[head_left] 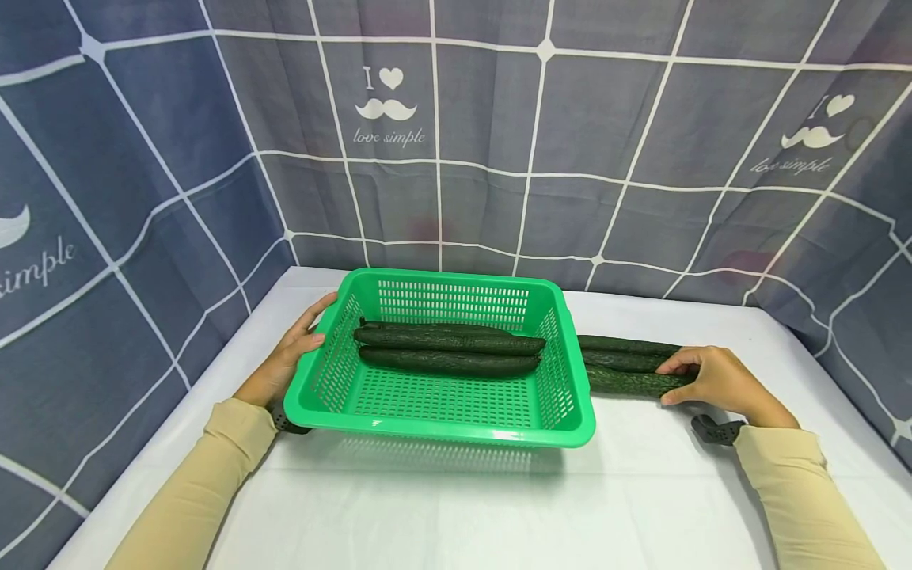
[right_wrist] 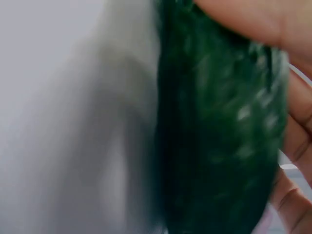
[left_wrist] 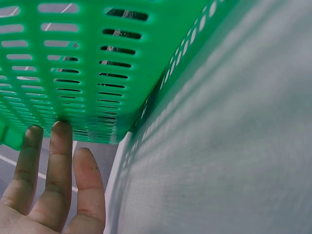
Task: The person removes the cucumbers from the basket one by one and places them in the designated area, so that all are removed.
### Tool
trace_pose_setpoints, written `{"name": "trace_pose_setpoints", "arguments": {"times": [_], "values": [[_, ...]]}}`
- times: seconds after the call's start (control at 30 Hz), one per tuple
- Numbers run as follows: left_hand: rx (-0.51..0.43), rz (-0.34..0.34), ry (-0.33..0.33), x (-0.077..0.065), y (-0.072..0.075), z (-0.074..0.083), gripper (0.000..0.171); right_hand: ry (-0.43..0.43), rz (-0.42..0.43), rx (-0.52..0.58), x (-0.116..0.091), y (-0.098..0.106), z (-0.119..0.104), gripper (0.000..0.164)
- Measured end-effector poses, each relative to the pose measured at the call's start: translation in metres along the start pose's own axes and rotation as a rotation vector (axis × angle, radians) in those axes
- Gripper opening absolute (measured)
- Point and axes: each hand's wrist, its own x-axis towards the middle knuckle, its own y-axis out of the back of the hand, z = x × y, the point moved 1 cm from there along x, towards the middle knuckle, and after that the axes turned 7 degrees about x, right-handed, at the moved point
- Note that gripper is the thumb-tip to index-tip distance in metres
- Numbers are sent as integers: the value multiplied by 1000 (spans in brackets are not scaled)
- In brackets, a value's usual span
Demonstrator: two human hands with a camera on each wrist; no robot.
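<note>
The left hand (head_left: 285, 360) reaches in from the person's left, its forearm slanting forward and inward, and comes up against the left side of the green basket (head_left: 442, 434). In the head view the thumb and index finger lie apart, their tips at the basket's rim. The left wrist view shows three more fingers (left_wrist: 59, 168) extended and slightly spread, reaching up to the slotted outer wall, laid against it rather than curled round it.

The right hand (head_left: 723, 384) arches low at the person's right, back of the hand upward, wrist bent so that the fingers point leftward towards the basket. Its thumb and fingers are clamped on the nearest cucumber (head_left: 623, 382), close to its right end: thumb on the near side, fingers on the far side. The right wrist view is blurred, yet shows the dark green skin between thumb and fingers.

That cucumber lies on the white tabletop (head_left: 442, 518), to the right of the basket, alongside two other cucumbers (head_left: 627, 345) just behind it. Inside the basket, three more cucumbers (head_left: 449, 362) lie lengthwise, the rearmost partly hidden. Both forearms wear beige sleeves (head_left: 805, 491), with a black device (head_left: 716, 430) at each wrist
</note>
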Motion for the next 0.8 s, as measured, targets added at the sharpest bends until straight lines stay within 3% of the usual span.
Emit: {"name": "trace_pose_setpoints", "arguments": {"times": [0.17, 0.4, 0.8], "values": [[0, 1, -7, 0, 0, -1, 69, 6, 11, -25, 2, -3, 0, 39], [3, 1, 4, 0, 1, -2, 70, 96, 110, -54, 2, -6, 3, 38], [71, 29, -3, 2, 0, -1, 74, 104, 79, -25, 0, -2, 3, 35]]}}
